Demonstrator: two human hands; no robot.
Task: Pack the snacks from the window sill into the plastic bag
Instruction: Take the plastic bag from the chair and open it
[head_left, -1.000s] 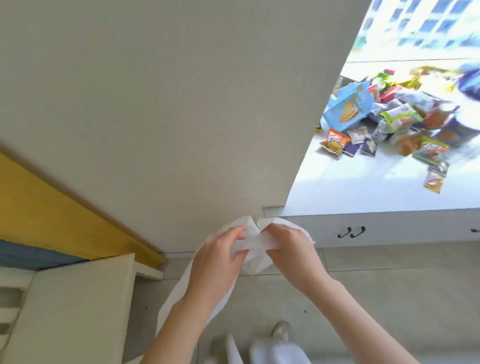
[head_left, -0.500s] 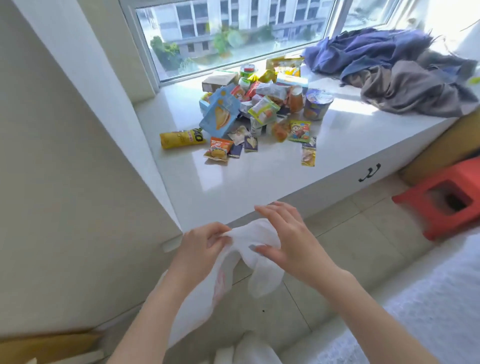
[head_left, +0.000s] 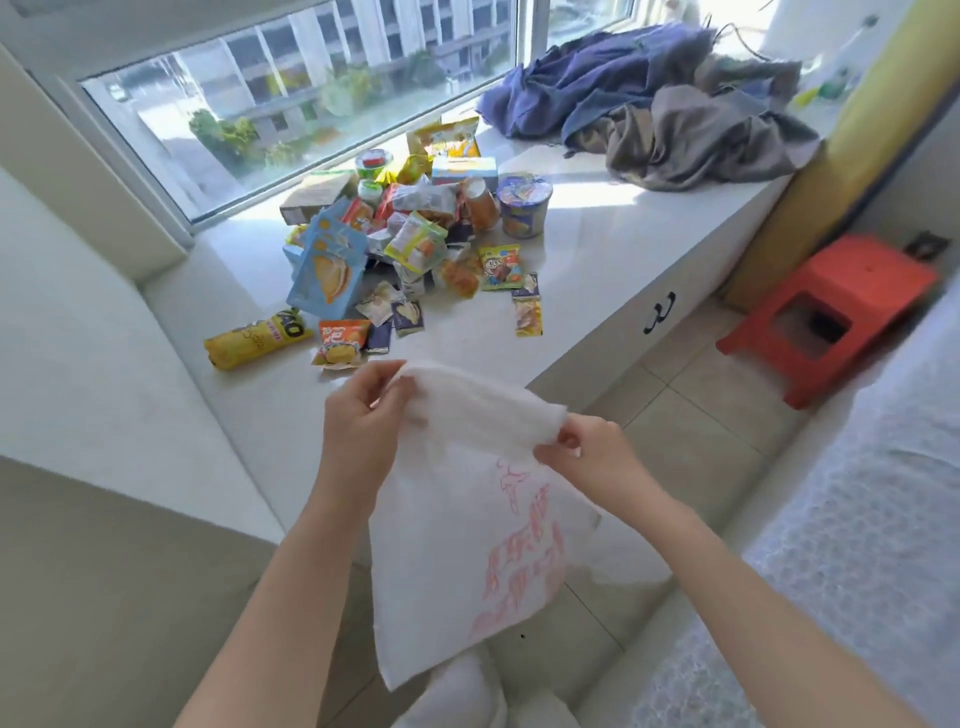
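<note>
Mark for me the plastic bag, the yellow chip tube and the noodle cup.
plastic bag (head_left: 441, 561), head view, its flat white front
yellow chip tube (head_left: 249, 340), head view, middle of its side
noodle cup (head_left: 522, 218), head view, its side wall

- Red printed characters run down the front of the plastic bag (head_left: 467, 545); too blurred to read.
- Bold black marks sit near one end of the yellow snack tube (head_left: 254, 340) on the counter (head_left: 571, 291); not legible.
- White lettering shows on the orange packet (head_left: 340, 340) just beside it; unreadable.
</note>
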